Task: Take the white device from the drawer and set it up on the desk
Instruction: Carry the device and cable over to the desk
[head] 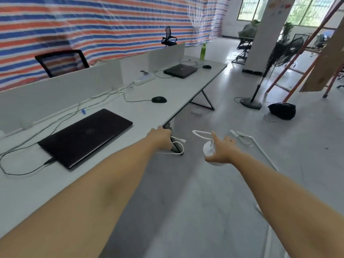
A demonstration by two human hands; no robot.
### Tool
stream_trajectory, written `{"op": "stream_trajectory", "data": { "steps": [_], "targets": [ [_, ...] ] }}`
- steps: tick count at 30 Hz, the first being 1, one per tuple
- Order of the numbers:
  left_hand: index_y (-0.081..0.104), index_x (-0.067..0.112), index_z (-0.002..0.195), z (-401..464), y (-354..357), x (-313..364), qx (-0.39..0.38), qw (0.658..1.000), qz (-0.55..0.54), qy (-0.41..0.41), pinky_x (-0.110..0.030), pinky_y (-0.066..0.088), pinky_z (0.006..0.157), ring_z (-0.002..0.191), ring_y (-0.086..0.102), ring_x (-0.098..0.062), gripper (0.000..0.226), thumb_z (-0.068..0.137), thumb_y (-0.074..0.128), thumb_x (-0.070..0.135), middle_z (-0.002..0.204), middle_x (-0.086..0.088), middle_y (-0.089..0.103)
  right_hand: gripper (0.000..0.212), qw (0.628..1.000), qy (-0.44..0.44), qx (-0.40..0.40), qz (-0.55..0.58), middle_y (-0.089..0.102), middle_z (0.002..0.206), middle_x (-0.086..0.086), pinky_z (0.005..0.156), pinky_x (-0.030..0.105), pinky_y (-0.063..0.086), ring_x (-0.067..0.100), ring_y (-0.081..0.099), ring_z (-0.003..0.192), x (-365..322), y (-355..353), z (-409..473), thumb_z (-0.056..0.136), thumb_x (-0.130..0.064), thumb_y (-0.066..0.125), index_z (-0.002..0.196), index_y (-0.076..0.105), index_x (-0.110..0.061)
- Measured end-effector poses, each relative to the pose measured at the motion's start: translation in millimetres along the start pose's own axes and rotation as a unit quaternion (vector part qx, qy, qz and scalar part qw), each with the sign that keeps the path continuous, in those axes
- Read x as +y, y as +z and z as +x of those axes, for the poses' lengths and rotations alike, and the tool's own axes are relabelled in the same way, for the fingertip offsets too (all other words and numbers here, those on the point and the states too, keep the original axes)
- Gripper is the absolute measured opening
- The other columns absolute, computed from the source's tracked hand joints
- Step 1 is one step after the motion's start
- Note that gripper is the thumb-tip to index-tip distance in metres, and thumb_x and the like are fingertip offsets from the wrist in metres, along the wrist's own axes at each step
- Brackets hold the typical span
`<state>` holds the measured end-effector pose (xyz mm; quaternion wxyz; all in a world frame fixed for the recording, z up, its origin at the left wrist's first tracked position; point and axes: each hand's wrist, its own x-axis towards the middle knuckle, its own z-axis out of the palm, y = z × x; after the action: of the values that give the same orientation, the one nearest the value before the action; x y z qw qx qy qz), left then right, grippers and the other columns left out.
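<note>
Head view shows both of our bare arms reaching out past the edge of the long white desk [119,146], over the gray floor [186,202]. Our right hand [222,151] is wrapped around the white device [209,148], a small round thing, and holds it up in the air, off to the right of the desk and not on it. A white cord [200,133] loops up from the top of the device. Our left hand [161,137] is curled closed near the desk corner, with a white cable [176,144] hanging out of it in loops; it may be the same cord as the one on the device, but the picture is too blurry for us to be sure. On the desk, close to our left arm, lies a shut black laptop [85,136] with a thin black wire plugged into it. Farther along sit a black mouse [159,99], a white power strip [144,80], another dark laptop [180,70] and a green bottle [203,51]. On the floor past our right hand lie some white bits and a black bag [282,110], near an orange ladder [305,53].
</note>
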<state>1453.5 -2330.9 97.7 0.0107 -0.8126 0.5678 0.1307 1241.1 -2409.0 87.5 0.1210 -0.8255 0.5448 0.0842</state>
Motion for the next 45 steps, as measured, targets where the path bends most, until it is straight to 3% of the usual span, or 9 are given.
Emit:
{"op": "stream_trajectory", "data": {
  "steps": [6,12,20,28,36,41,45],
  "targets": [
    [0.047,0.018,0.125,121.1,-10.4,12.6,-0.014,1.000,-0.017,-0.013,-0.039,0.041,0.089,0.115,0.043,-0.036,0.048,0.080,0.056,0.032,0.126,-0.013,0.042,0.107,1.000,-0.016,-0.009,-0.008,0.031,0.140,0.022,0.103,0.051,0.037,0.042,0.028,0.131,22.1,-29.8,123.7,0.069,-0.056,0.064,0.149,-0.004,-0.033],
    [0.050,0.017,0.120,281.0,-25.1,42.6,0.002,0.998,-0.036,-0.059,-0.039,0.042,0.087,0.109,0.045,-0.035,0.036,0.085,0.049,0.025,0.125,-0.014,0.042,0.110,0.996,-0.080,-0.008,-0.033,0.037,0.143,0.017,0.103,0.052,0.038,0.041,0.030,0.130,56.6,-71.5,295.0,0.068,-0.057,0.064,0.149,-0.005,-0.031],
    [0.050,0.016,0.119,416.9,-40.1,57.7,-0.012,0.995,-0.034,-0.095,-0.037,0.038,0.079,0.110,0.044,-0.034,0.040,0.081,0.058,0.028,0.124,-0.013,0.043,0.110,0.989,-0.134,-0.043,-0.054,0.023,0.150,0.021,0.106,0.055,0.033,0.045,0.019,0.136,65.1,-121.5,457.0,0.070,-0.055,0.065,0.150,-0.008,-0.030],
    [0.047,0.014,0.122,571.9,-59.1,9.2,-0.010,0.989,-0.043,-0.143,-0.039,0.041,0.085,0.112,0.042,-0.036,0.039,0.084,0.050,0.021,0.126,-0.014,0.042,0.113,0.976,-0.193,-0.049,-0.089,0.028,0.145,0.024,0.103,0.055,0.036,0.046,0.023,0.134,25.7,-132.9,631.9,0.067,-0.061,0.060,0.150,-0.010,-0.027],
    [0.046,0.015,0.125,744.5,-112.6,-52.4,-0.021,0.979,-0.050,-0.194,-0.039,0.043,0.089,0.114,0.043,-0.034,0.042,0.084,0.053,0.021,0.128,-0.013,0.041,0.109,0.972,-0.220,-0.039,-0.075,0.038,0.132,0.023,0.093,0.049,0.042,0.043,0.037,0.121,-36.4,-184.8,821.8,0.065,-0.061,0.061,0.149,0.001,-0.026],
    [0.048,0.016,0.123,809.8,-114.2,-75.5,-0.028,0.974,-0.065,-0.216,-0.038,0.041,0.085,0.113,0.043,-0.033,0.041,0.083,0.055,0.026,0.126,-0.012,0.043,0.108,0.966,-0.238,-0.062,-0.086,0.037,0.132,0.019,0.093,0.048,0.041,0.040,0.035,0.123,-64.1,-187.4,904.8,0.066,-0.058,0.064,0.149,0.002,-0.026],
    [0.048,0.015,0.123,852.2,-100.1,-108.6,-0.037,0.956,-0.087,-0.277,-0.040,0.043,0.089,0.113,0.043,-0.033,0.042,0.084,0.056,0.028,0.126,-0.013,0.042,0.107,0.944,-0.300,-0.088,-0.107,0.037,0.131,0.016,0.093,0.047,0.040,0.038,0.033,0.126,-111.2,-179.3,981.8,0.066,-0.055,0.065,0.149,0.003,-0.027]
  ]
}}
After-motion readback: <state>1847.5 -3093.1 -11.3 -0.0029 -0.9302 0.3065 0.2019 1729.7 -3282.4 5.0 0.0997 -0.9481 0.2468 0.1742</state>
